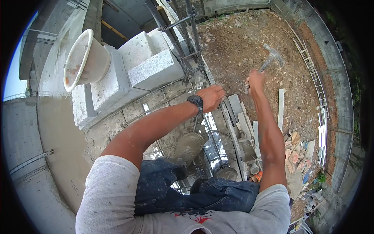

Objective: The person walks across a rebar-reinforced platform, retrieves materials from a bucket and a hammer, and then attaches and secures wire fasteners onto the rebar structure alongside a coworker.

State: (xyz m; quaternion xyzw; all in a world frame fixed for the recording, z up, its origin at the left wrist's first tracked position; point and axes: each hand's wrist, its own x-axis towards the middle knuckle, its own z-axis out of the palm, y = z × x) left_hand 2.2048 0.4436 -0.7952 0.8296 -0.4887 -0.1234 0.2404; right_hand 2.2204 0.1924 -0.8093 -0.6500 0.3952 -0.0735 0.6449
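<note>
Over stony ground (230, 43), the curled right hand (256, 81) grips a hammer (274, 54).

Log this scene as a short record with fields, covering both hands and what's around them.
Right hand: gripping a hammer, head raised
Left hand: beside the wooden board; fingertip contact unclear
Left wrist: black watch
Bucket: on white blocks
Ground beyond board: bare dirt, scattered stones

A bucket (95, 64) sits on pale blocks (154, 72); scraps (298, 156) litter the ground (230, 50).
</note>
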